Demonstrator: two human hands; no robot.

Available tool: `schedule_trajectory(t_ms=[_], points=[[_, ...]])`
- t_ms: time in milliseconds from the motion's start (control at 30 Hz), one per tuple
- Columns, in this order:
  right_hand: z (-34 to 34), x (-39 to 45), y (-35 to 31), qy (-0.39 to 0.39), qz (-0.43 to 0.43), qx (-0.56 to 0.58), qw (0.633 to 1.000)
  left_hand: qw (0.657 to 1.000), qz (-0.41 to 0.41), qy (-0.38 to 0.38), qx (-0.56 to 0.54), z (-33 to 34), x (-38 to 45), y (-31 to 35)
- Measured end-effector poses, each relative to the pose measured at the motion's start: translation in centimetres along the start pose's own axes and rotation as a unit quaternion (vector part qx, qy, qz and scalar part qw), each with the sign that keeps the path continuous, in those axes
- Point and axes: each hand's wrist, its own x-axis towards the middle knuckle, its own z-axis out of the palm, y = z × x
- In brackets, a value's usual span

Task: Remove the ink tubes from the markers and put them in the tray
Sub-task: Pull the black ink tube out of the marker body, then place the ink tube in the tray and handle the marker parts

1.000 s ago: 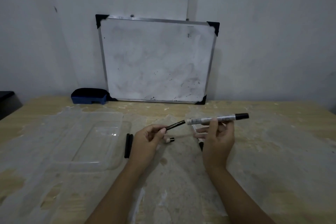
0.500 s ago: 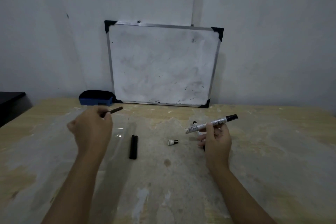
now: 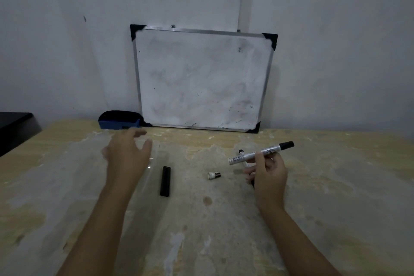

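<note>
My right hand holds a white marker barrel with a black cap end, tilted up to the right above the table. A second marker lies mostly hidden behind that hand. My left hand hovers open, fingers spread, over the clear plastic tray, whose faint outline is barely visible. I cannot make out the ink tube in the tray. Two black ink tubes lie side by side on the table just right of the tray. A small white marker end plug lies between the tubes and my right hand.
A whiteboard leans against the wall at the back of the table. A blue and black eraser sits to its left. A dark object stands beyond the table's left edge.
My left hand pulled a black ink tube out of the marker, carried it left over the tray and opened; the tube is no longer in its fingers. My right hand kept holding the barrel.
</note>
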Motion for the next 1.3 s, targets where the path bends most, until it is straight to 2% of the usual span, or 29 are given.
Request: schedule_trajectory(t_ms=[100, 200, 333, 400, 500, 567, 667, 767, 833, 933, 1000, 1100, 1300], points=[[0.1, -0.2, -0.1, -0.008, -0.016, -0.005, 1.0, 0.966, 0.024, -0.063, -0.25, 0.8, -1.6, 3.3], [0.2, -0.5, -0.3, -0.026, -0.027, -0.006, 0.999, 0.91, -0.039, -0.166, -0.378, 3.1, -4.0, 5.2], [0.3, -0.8, -0.7, -0.054, -0.044, -0.014, 0.998, 0.885, -0.068, -0.26, -0.38, 5.7, -7.0, 5.1], [0.4, -1.0, -0.8, -0.073, -0.049, -0.021, 0.996, 0.86, -0.104, -0.296, -0.403, 6.4, -7.4, 4.4], [0.6, -1.2, -0.9, -0.104, -0.048, -0.02, 0.993, 0.81, -0.158, -0.322, -0.463, 6.9, -7.4, 3.6], [0.6, -1.3, -0.9, -0.119, -0.046, -0.025, 0.992, 0.794, -0.168, -0.318, -0.49, 7.2, -7.3, 3.4], [0.8, -1.3, -0.8, -0.118, -0.045, -0.029, 0.992, 0.792, -0.159, -0.291, -0.513, 7.5, -7.2, 3.4], [0.9, -1.2, -0.5, -0.085, -0.087, -0.079, 0.989, 0.826, -0.137, -0.241, -0.492, 7.6, -7.0, 3.2], [0.8, -1.1, -0.6, -0.058, -0.147, -0.109, 0.981, 0.845, -0.12, -0.216, -0.474, 7.7, -7.0, 3.1], [0.5, -0.8, -0.1, -0.063, -0.268, -0.212, 0.938, 0.848, -0.107, -0.202, -0.478, 7.7, -7.0, 3.2], [0.6, -0.6, 0.4, -0.072, -0.304, -0.315, 0.896, 0.849, -0.098, -0.196, -0.481, 7.7, -7.0, 3.3], [0.6, -0.6, 1.0, -0.084, -0.317, -0.37, 0.869, 0.852, -0.089, -0.194, -0.478, 7.6, -7.0, 3.1], [0.5, -0.5, 1.0, -0.091, -0.316, -0.372, 0.868, 0.88, -0.053, -0.189, -0.433, 7.5, -7.2, 3.0]])
